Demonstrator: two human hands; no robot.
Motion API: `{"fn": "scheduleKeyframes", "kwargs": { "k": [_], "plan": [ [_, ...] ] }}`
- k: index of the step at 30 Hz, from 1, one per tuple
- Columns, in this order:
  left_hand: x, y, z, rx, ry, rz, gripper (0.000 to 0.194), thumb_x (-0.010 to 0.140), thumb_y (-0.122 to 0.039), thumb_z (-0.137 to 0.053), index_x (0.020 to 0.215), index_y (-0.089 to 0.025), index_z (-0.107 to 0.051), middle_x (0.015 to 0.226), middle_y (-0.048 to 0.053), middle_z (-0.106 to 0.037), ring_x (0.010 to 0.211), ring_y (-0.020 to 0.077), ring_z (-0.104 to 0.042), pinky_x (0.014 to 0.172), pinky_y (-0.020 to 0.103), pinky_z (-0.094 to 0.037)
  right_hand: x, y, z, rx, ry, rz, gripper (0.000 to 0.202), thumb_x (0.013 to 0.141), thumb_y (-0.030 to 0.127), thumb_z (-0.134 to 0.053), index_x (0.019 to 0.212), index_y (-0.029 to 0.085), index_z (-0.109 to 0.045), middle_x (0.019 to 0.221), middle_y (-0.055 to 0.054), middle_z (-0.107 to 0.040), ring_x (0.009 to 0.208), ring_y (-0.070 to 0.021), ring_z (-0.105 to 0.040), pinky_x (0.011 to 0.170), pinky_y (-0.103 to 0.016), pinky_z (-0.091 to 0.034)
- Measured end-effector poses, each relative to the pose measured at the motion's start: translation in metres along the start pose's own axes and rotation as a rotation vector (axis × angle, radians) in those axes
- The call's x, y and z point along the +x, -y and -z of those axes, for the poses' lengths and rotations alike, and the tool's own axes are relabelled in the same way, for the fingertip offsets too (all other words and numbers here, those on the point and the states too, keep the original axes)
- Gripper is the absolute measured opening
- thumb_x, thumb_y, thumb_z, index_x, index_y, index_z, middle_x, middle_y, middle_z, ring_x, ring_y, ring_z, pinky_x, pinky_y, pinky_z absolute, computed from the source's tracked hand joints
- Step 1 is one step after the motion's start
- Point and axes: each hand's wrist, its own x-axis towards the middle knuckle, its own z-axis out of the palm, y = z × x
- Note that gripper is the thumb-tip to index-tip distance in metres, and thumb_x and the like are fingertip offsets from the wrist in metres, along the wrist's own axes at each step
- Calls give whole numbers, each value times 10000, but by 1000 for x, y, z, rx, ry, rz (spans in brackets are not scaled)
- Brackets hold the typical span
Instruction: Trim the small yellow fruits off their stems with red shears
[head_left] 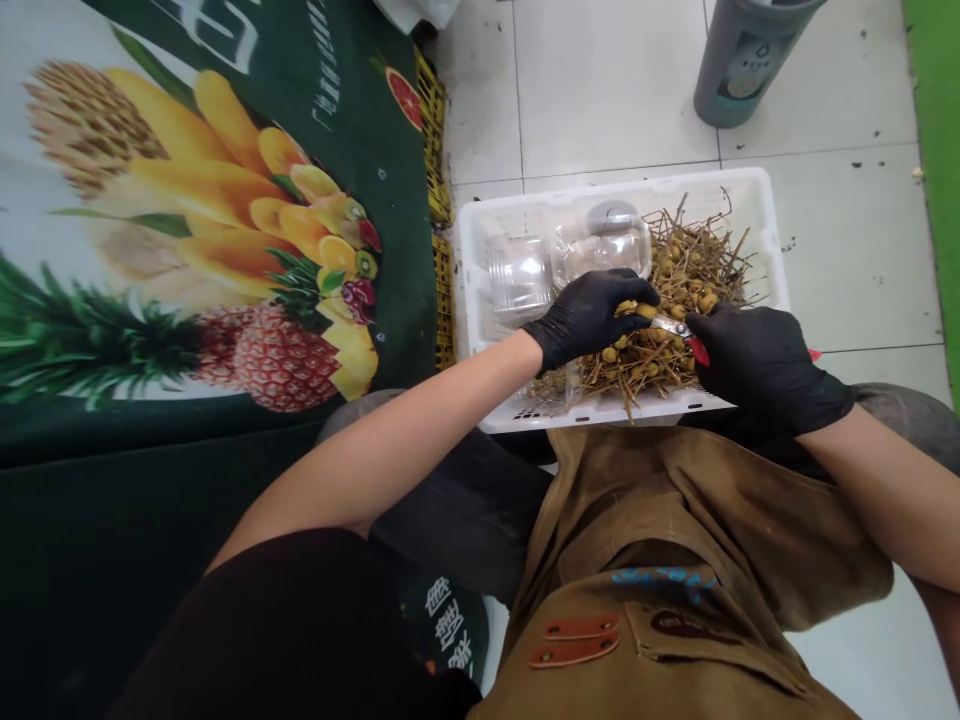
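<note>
My left hand (596,313), in a black glove, has its fingers closed around a few yellow-brown longans (645,311) above the basket. Red-handled pruning scissors (673,326) are in my black-gloved right hand (772,365), their metal blades reaching to the fruit at my left fingertips. Below both hands, a heap of longans on twiggy stems (694,265) fills the right side of a white plastic basket (776,240). Clear plastic boxes (521,275) are stacked in its left part, and another clear container (606,250) lies beside them against the heap.
A grey bin (746,65) stands on the tiled floor beyond the basket. Yellow crates (444,300) line the left, next to a dark green cover printed with fruit (405,250). My knees and brown apron (637,520) are close to the basket's near edge.
</note>
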Motion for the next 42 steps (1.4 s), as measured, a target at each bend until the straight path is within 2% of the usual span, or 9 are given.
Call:
{"fn": "scheduleKeyframes", "kwargs": {
  "k": [7,11,18,22,25,28,31,35,42],
  "plan": [
    [2,4,-7,28,-36,13,196,1051,-273,-710,1218,-188,-766,1218,122,-831,1089,259,-772,999,412,-607,4,5,-12,57,38,0,346,1075,185,-543,1273,161,-826,1141,-208,-859,1011,-346,-839,737,-357,-439],
    [-4,9,12,-84,-147,129,246,1144,-377,-553,1193,-184,-698,1093,107,-802,933,211,-721,880,356,-592,1,-4,-19,50,33,-38,299,1064,284,-579,1219,196,-818,1151,-184,-865,991,-332,-836,687,-349,-398],
    [-79,13,81,231,366,365,248,1009,-344,-642,1174,-215,-774,1079,88,-852,884,232,-756,856,336,-587,-3,-26,-19,101,-72,-73,376,1071,428,-560,1280,219,-792,1102,-151,-853,918,-335,-808,662,-363,-333],
    [-105,29,67,246,519,420,300,912,-260,-661,1179,-208,-788,1163,99,-875,956,231,-798,844,298,-600,-2,-28,-12,132,-89,-84,353,1055,432,-588,1254,224,-792,1081,-146,-853,900,-327,-787,678,-361,-343],
    [-107,43,52,164,566,427,284,865,-222,-663,1114,-213,-800,1015,65,-869,812,204,-767,751,279,-585,1,-23,-10,160,-86,-66,304,1039,399,-612,1211,218,-785,1044,-141,-848,878,-316,-772,687,-357,-350],
    [-104,49,47,246,449,443,223,866,-239,-719,1071,-214,-804,906,55,-840,724,203,-739,710,287,-578,3,-17,-10,212,-96,16,243,1021,343,-612,1143,214,-779,983,-129,-837,856,-301,-757,704,-350,-361],
    [-99,44,48,560,307,494,417,902,-318,-817,1296,-187,-792,1218,146,-866,949,278,-818,799,328,-608,6,-14,-10,249,-124,42,247,1010,332,-605,1141,211,-777,947,-126,-824,828,-298,-741,701,-348,-358],
    [-91,33,45,638,413,560,458,1089,-377,-690,1529,-256,-717,1490,111,-819,1251,293,-816,983,341,-601,11,-19,-14,287,-150,26,237,987,378,-634,1107,220,-762,926,-124,-807,794,-302,-718,692,-348,-368],
    [-83,45,37,562,415,547,309,1052,-357,-743,1304,-179,-747,1289,142,-853,1066,276,-801,844,326,-537,18,-33,-28,286,-131,11,274,994,456,-640,1125,234,-732,982,-134,-817,819,-317,-721,683,-360,-375]
  ]
}}
